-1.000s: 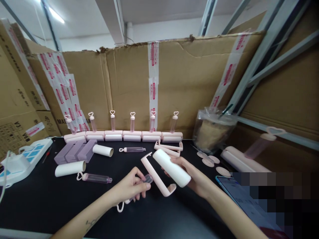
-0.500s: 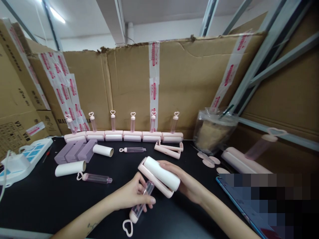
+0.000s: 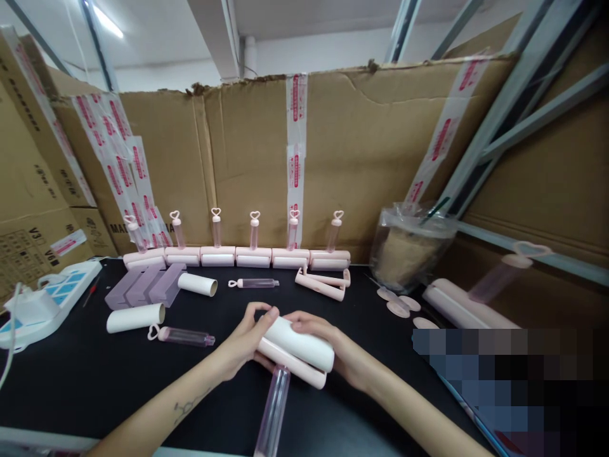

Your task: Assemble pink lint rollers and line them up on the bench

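Note:
A lint roller is held in front of me, its white sticky roll (image 3: 304,343) sitting in a pink frame (image 3: 295,366). Its clear pinkish handle (image 3: 275,406) points down toward me, the lower end cut off by the picture's edge. My left hand (image 3: 250,339) is closed around the left end of the roller, thumb on top. My right hand (image 3: 323,339) grips the roll and frame from behind on the right, fingertips over the white roll. On the table beyond lie an open pink frame (image 3: 321,289) and a loose clear handle (image 3: 254,284).
Several assembled lint rollers (image 3: 254,256) stand along the cardboard wall (image 3: 247,152). To the left are white rolls (image 3: 136,318), purple blocks (image 3: 145,289), another handle (image 3: 185,337) and a power strip (image 3: 66,298). A bagged cup (image 3: 409,244), pink discs (image 3: 398,307) and another roller (image 3: 469,303) are right.
My left hand has moved from the handle up to the left end of the lint roller. The roller has come slightly lower and nearer, and its handle now swings down.

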Demonstrator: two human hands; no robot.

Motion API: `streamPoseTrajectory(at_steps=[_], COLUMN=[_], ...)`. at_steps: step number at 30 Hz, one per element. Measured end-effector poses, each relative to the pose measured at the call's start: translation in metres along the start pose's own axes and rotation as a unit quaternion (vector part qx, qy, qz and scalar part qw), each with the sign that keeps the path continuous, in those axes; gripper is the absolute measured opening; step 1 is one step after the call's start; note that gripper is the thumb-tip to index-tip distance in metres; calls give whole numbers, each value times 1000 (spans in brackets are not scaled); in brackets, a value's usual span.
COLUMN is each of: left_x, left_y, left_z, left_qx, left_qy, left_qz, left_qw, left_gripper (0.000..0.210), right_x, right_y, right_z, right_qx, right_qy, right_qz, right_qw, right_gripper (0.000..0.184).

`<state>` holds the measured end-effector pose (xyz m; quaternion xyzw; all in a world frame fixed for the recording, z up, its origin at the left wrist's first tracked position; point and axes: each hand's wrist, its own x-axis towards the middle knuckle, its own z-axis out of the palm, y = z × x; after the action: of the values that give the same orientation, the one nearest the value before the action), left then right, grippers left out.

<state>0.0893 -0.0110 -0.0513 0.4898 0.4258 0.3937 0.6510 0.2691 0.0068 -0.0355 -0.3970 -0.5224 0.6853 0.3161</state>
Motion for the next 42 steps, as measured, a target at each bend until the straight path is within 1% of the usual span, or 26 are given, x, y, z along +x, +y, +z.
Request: streamPoseTrajectory(at_steps=[1, 3, 5, 7, 8, 9, 11, 13, 15, 17, 19, 22, 25, 30, 35, 42], left_x=[0, -1, -1, -1, -1, -2, -2, -3, -3, -4, -5, -6, -7, -8, -8, -10], left_y=[1, 1, 1, 1, 1, 2, 3, 3, 4, 5, 6, 7, 7, 8, 9, 9], left_z=[1, 2, 1, -3, -5, -7, -11, -13, -13, -12, -11, -11, -11, -12, -12, -11], left_qx=[9, 35, 41, 26, 15, 6, -5, -9, -11, -16, -23, -31, -42, -44, -51, -59], left_qy=[3, 11, 17, 27, 35, 44, 60, 70, 73, 71, 67, 60, 53, 45, 45, 33], left_qz=[9, 17, 21, 35, 45, 54, 63, 62, 60, 60, 62, 62, 58, 54, 49, 49], left_qw=[1000, 999, 999, 999, 998, 998, 996, 996, 995, 996, 996, 996, 996, 997, 996, 997], left_gripper=[50, 44, 41, 39, 38, 37, 36, 36, 35, 35, 34, 34, 34, 34, 35, 34], right_x=[0, -1, -1, -1, -2, -2, -4, -4, -4, -4, -3, -1, 1, 2, 1, 3], right_y=[0, 2, 4, 5, 5, 5, 4, 4, 4, 5, 6, 8, 11, 14, 12, 12], right_z=[4, 8, 7, 4, 2, 0, -4, -6, -7, -7, -6, -6, -6, -8, -6, -9], right_qx=[-4, 0, 24, 42, 41, 35, 22, 37, 79, 125, 158, 180, 173, 124, 98, 59], right_qy=[6, 38, 57, 40, 26, 16, 19, 12, -14, -33, -30, -20, -16, -31, -15, -27], right_qz=[1, -2, 5, 6, 1, -9, -26, -3, 34, 54, 51, 41, 30, 12, 0, -12], right_qw=[1000, 999, 998, 998, 999, 999, 999, 999, 996, 990, 986, 983, 984, 992, 995, 998], right_gripper=[22, 21, 32, 41, 42, 42, 38, 37, 36, 37, 38, 40, 41, 41, 46, 50])
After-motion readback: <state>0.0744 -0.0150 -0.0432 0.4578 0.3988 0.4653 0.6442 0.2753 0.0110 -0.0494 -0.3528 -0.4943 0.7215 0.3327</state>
